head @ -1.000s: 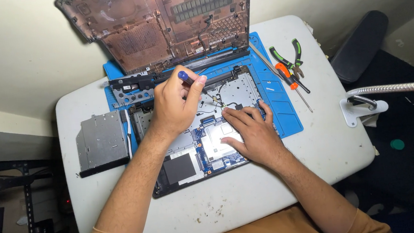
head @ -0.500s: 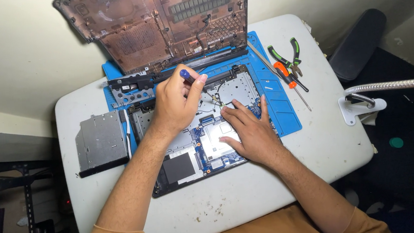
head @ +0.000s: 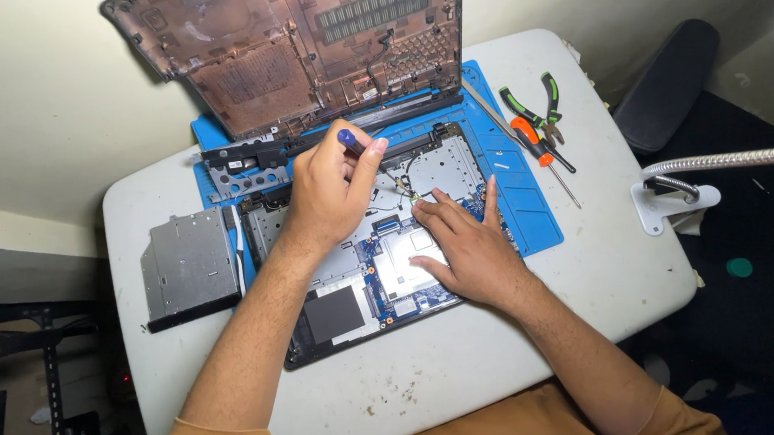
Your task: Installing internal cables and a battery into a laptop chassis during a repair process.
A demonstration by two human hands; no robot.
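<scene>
on the white table [head: 596, 255] — left hand [head: 329, 190] gripping screwdriver [head: 351, 141], right hand [head: 464, 248] flat.

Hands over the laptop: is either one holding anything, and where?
Left hand grips a blue-handled screwdriver by its handle. Right hand only rests flat.

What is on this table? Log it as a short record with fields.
left hand: grips a blue-handled screwdriver, tip down over the open laptop
right hand: flat on the laptop's inner board, fingers spread
mat: blue, under the laptop
removed cover: propped against the wall
disc drive: on the table, left of the laptop
pliers: green-handled, at the mat's right edge
</scene>
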